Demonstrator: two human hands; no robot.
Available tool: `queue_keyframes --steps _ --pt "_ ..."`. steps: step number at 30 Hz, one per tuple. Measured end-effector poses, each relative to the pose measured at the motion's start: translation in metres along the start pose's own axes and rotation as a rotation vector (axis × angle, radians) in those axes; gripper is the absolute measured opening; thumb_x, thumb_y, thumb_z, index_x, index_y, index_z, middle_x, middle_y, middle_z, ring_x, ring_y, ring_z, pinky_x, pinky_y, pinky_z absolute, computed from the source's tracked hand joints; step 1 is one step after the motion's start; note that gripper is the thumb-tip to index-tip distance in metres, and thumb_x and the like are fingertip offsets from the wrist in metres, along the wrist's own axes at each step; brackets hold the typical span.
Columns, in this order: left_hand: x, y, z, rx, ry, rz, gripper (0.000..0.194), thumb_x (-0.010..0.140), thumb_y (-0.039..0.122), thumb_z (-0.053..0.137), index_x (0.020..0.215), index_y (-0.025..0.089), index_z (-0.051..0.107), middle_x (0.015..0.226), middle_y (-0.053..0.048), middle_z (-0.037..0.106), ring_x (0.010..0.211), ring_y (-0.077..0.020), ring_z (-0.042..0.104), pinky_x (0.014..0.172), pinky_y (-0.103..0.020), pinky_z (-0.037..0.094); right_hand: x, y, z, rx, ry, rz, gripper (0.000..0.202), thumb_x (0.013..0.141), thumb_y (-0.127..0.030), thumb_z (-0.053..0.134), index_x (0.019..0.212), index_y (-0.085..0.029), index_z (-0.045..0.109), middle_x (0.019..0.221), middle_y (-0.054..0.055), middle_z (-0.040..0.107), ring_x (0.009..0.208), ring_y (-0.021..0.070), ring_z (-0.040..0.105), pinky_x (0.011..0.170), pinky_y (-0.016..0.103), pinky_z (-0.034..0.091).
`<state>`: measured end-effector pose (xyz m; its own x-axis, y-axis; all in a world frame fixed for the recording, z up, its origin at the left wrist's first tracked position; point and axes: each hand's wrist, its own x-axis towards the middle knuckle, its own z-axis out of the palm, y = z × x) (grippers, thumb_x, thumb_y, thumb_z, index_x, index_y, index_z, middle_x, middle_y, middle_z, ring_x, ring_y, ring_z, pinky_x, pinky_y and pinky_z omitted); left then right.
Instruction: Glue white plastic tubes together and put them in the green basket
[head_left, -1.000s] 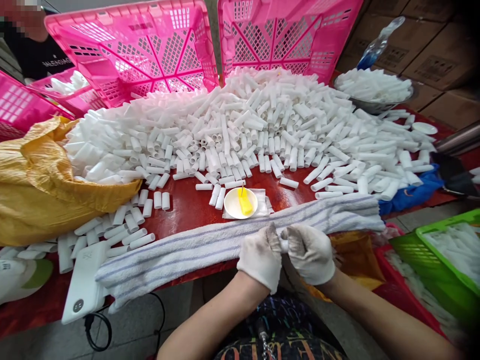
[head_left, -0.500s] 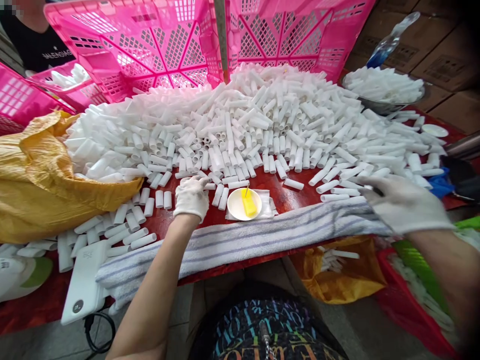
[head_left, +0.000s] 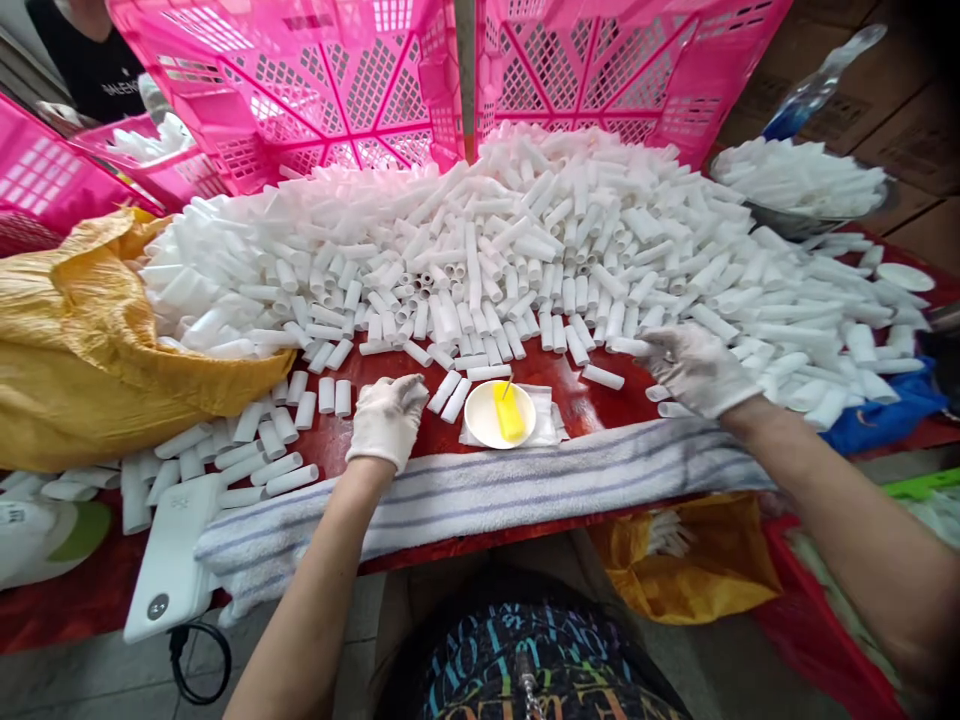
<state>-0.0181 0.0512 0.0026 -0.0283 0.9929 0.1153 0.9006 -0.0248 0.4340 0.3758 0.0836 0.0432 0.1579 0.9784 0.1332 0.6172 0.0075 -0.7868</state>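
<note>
My left hand point(head_left: 388, 418), in a white glove, rests over the red table with its fingers curled together; whatever they hold, if anything, is hidden. Just right of it lie two short white tubes point(head_left: 455, 400). My right hand point(head_left: 701, 370), gloved too, has its fingertips closed at the end of a white plastic tube point(head_left: 628, 346) by the front of the heap. Between the hands sits a small white dish point(head_left: 480, 425) on folded clear plastic, with a yellow block point(head_left: 509, 412) in it. A thin pin stands up from the block.
A big heap of white tubes point(head_left: 525, 220) leans against pink crates point(head_left: 360, 90). A yellow sack point(head_left: 82, 350) lies left, a heaped bowl point(head_left: 802, 185) back right. A striped towel point(head_left: 525, 490) and a white power bank point(head_left: 172, 560) line the front edge. Another person point(head_left: 90, 60) stands back left.
My right hand has moved left, from above the towel's right end to the front of the heap, onto a tube. My left hand has drawn slightly back from the tubes. The view has shifted slightly.
</note>
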Motion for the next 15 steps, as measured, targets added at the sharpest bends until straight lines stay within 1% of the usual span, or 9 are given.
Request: queue_keyframes --steps 2,3,5,6,8,10,12,13,15 --pt "-0.011 0.004 0.001 -0.245 0.017 -0.053 0.036 0.090 0.042 0.055 0.116 0.022 0.069 0.110 -0.009 0.068 0.102 -0.0242 0.059 0.095 -0.037 0.045 -0.026 -0.010 0.017 0.154 -0.184 -0.015 0.031 0.082 -0.020 0.069 0.112 -0.014 0.072 0.102 0.008 0.073 0.083 0.0107 0.065 0.077 0.023 0.048" --pt "-0.016 0.007 0.003 -0.367 0.006 -0.087 0.036 0.089 0.044 0.057 0.115 0.021 0.069 0.112 -0.008 0.069 0.102 -0.0225 0.060 0.095 -0.036 0.046 -0.039 -0.016 0.029 0.226 -0.313 -0.023 0.035 0.087 -0.028 0.065 0.120 -0.018 0.069 0.113 0.008 0.070 0.088 0.0124 0.065 0.076 0.023 0.050" --pt "-0.024 0.014 0.008 -0.588 -0.026 -0.169 0.038 0.086 0.046 0.060 0.113 0.020 0.067 0.112 -0.007 0.070 0.101 -0.0204 0.061 0.094 -0.034 0.047 -0.058 -0.026 0.055 0.368 -0.516 0.004 0.041 0.090 -0.042 0.060 0.124 -0.021 0.067 0.120 0.008 0.068 0.083 0.0134 0.065 0.069 0.024 0.053" --pt "-0.027 0.017 0.011 -0.686 -0.035 -0.207 0.038 0.084 0.046 0.062 0.111 0.019 0.067 0.111 -0.007 0.070 0.100 -0.0197 0.062 0.093 -0.034 0.047 -0.063 -0.030 0.069 0.411 -0.567 0.033 0.044 0.090 -0.047 0.060 0.124 -0.021 0.067 0.116 0.008 0.069 0.077 0.0132 0.064 0.065 0.025 0.054" --pt "-0.030 0.024 0.016 -0.859 -0.021 -0.264 0.039 0.081 0.045 0.065 0.109 0.017 0.064 0.109 -0.007 0.069 0.098 -0.0183 0.063 0.091 -0.031 0.049 -0.065 -0.033 0.093 0.427 -0.525 0.091 0.045 0.088 -0.051 0.060 0.119 -0.020 0.069 0.104 0.007 0.072 0.072 0.0135 0.063 0.062 0.026 0.054" --pt "-0.032 0.029 0.018 -0.973 -0.008 -0.307 0.043 0.079 0.044 0.068 0.111 0.016 0.060 0.104 -0.006 0.068 0.090 -0.0159 0.063 0.083 -0.029 0.050 -0.060 -0.032 0.109 0.421 -0.446 0.099 0.038 0.085 -0.049 0.064 0.108 -0.020 0.071 0.098 0.006 0.073 0.080 0.0164 0.066 0.072 0.030 0.056" --pt "-0.034 0.032 0.017 -1.028 -0.038 -0.347 0.050 0.077 0.043 0.069 0.117 0.016 0.056 0.095 -0.004 0.066 0.075 -0.0126 0.060 0.071 -0.026 0.051 -0.055 -0.029 0.116 0.468 -0.390 0.059 0.030 0.080 -0.047 0.069 0.095 -0.020 0.073 0.101 0.005 0.073 0.094 0.0194 0.067 0.087 0.034 0.055" --pt "-0.035 0.033 0.016 -1.045 -0.069 -0.363 0.051 0.077 0.043 0.070 0.119 0.016 0.055 0.091 -0.003 0.065 0.068 -0.0114 0.059 0.067 -0.026 0.050 -0.054 -0.028 0.117 0.495 -0.389 0.037 0.028 0.076 -0.046 0.072 0.089 -0.021 0.073 0.102 0.005 0.073 0.099 0.0208 0.067 0.093 0.036 0.053" --pt "-0.038 0.034 0.015 -1.074 -0.125 -0.373 0.048 0.076 0.042 0.071 0.114 0.017 0.056 0.086 -0.001 0.064 0.063 -0.0109 0.058 0.063 -0.027 0.050 -0.053 -0.026 0.115 0.513 -0.401 0.048 0.025 0.068 -0.043 0.080 0.080 -0.021 0.074 0.098 0.004 0.074 0.101 0.0237 0.066 0.096 0.038 0.052"
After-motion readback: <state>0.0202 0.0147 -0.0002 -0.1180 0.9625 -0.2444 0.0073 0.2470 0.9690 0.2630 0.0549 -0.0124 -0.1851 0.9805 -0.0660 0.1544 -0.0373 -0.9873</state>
